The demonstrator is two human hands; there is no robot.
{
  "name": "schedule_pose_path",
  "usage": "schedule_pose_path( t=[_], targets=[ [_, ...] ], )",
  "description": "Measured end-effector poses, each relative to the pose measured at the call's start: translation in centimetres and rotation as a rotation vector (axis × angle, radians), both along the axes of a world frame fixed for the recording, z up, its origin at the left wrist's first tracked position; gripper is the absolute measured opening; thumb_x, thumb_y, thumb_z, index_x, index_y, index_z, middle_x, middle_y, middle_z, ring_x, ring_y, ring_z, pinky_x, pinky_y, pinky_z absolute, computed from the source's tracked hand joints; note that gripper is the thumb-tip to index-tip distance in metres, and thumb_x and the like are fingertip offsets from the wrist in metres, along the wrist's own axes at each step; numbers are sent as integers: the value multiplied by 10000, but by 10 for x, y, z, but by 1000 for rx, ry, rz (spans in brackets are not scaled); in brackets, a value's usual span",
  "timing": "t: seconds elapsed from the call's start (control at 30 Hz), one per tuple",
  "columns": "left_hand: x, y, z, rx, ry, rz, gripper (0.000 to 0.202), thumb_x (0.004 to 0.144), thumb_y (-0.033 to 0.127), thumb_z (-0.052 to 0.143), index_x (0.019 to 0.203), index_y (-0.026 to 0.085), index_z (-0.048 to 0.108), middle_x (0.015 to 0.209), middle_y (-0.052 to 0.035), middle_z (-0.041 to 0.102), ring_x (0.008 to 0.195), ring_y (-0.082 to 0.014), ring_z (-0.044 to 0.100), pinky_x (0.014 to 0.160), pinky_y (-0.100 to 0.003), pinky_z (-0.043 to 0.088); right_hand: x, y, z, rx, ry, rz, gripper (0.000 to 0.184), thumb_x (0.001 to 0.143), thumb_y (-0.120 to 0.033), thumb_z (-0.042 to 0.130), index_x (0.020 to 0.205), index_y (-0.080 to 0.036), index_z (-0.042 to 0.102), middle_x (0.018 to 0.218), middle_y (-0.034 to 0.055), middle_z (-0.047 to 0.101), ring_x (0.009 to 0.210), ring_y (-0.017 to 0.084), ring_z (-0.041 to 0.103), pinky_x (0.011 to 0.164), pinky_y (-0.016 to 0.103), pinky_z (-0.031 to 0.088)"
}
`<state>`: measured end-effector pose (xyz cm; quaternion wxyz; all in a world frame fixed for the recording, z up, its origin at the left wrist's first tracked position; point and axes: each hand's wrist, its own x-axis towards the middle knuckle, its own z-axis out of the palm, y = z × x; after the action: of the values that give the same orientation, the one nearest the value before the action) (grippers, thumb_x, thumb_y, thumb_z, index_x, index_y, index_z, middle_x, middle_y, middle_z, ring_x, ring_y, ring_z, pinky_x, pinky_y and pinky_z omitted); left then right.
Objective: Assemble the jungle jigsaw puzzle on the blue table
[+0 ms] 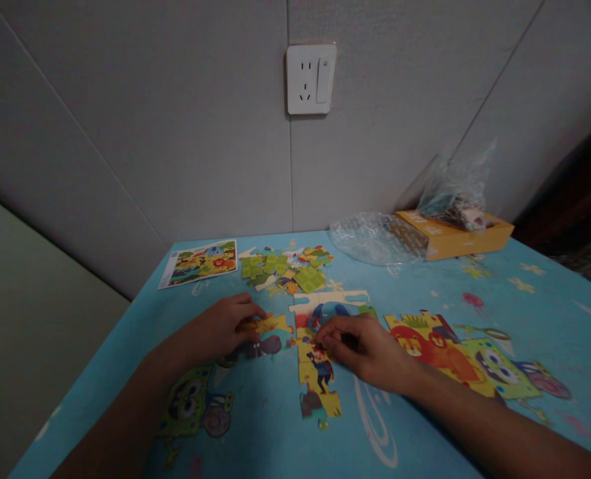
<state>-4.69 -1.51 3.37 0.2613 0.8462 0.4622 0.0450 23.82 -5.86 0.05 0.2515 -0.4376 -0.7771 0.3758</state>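
My left hand (225, 327) rests on the blue tabletop (524, 313), its fingers curled on a yellow puzzle piece (272, 324). My right hand (362, 346) presses its closed fingertips on the joined strip of puzzle pieces (318, 376) at the table's middle. A white and blue joined section (328, 305) lies just beyond both hands. To the right lies an assembled patch with a lion (435, 346).
Several loose green and yellow pieces (285, 266) are heaped at the back of the table, with a picture card (200, 263) to their left. A yellow box (449, 236) holding a plastic bag stands back right, crumpled clear plastic (369, 238) beside it. A wall socket (310, 78) is above.
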Motion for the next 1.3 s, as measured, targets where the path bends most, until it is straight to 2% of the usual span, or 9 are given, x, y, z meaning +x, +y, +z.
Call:
schedule_pose_path(
  t=[0.23, 0.37, 0.6, 0.8, 0.93, 1.03, 1.1, 1.17, 1.3],
  targets=[
    [4, -1, -9, 55, 22, 54, 203, 834, 221, 610, 1012, 192, 703, 933, -54, 632, 831, -202, 610, 762, -315, 468, 1, -1, 0, 9, -4, 7, 189, 909, -263, 524, 858, -186, 689, 615, -14, 579, 506, 96, 425, 473, 225, 305],
    [7, 0, -15, 86, -2, 66, 172, 840, 161, 584, 977, 186, 684, 962, -56, 633, 844, -197, 604, 781, -316, 467, 1, 0, 1, 18, -4, -1, 177, 903, -255, 534, 858, -191, 692, 608, -18, 570, 502, 95, 418, 469, 226, 297],
    [15, -3, -11, 6, -105, 26, 154, 849, 146, 558, 940, 180, 677, 1016, -64, 630, 898, -193, 611, 799, -299, 477, 1, 0, -1, 1, 1, 3, 173, 900, -255, 528, 827, -190, 671, 619, -21, 566, 508, 95, 424, 470, 225, 310],
    [16, -4, -9, 34, -95, 23, 132, 849, 179, 567, 915, 186, 681, 963, -51, 634, 857, -187, 601, 782, -297, 475, 0, 0, 1, 17, -13, 2, 185, 905, -255, 527, 819, -190, 677, 586, -25, 556, 483, 94, 415, 455, 230, 296],
    [16, 0, -14, 128, -81, 18, 143, 881, 258, 564, 850, 185, 683, 897, -53, 645, 852, -197, 601, 782, -308, 481, -1, -1, 7, 162, -10, 34, 106, 861, -214, 598, 859, -197, 702, 685, 9, 640, 625, 132, 553, 588, 252, 414],
    [11, 12, -24, 348, -133, 79, 204, 896, 310, 561, 963, 173, 698, 1076, -98, 663, 1079, -248, 566, 978, -389, 437, -1, -1, 9, 230, -13, 66, 107, 853, -198, 610, 892, -208, 709, 761, 28, 681, 742, 165, 604, 694, 286, 450],
    [3, 25, -33, 498, -142, 147, 344, 914, 351, 540, 1211, 208, 639, 1350, -98, 571, 1264, -270, 466, 1116, -464, 313, 0, -1, 9, 213, -18, 61, 116, 863, -207, 602, 891, -213, 714, 757, 27, 682, 729, 163, 603, 678, 285, 450],
    [-5, 37, -42, 529, -98, 174, 455, 911, 389, 541, 1342, 243, 560, 1497, -77, 449, 1385, -286, 346, 1166, -504, 220, 0, 0, 7, 205, -21, 51, 122, 871, -226, 596, 875, -211, 718, 745, 29, 682, 711, 160, 599, 655, 280, 442],
    [-14, 50, -53, 467, 2, 239, 404, 898, 431, 564, 1274, 300, 627, 1462, -54, 500, 1367, -305, 378, 1118, -539, 286, 0, 0, 3, 208, -24, -68, 148, 871, -245, 572, 840, -199, 709, 732, 27, 678, 673, 153, 592, 630, 274, 423]
  ],
)
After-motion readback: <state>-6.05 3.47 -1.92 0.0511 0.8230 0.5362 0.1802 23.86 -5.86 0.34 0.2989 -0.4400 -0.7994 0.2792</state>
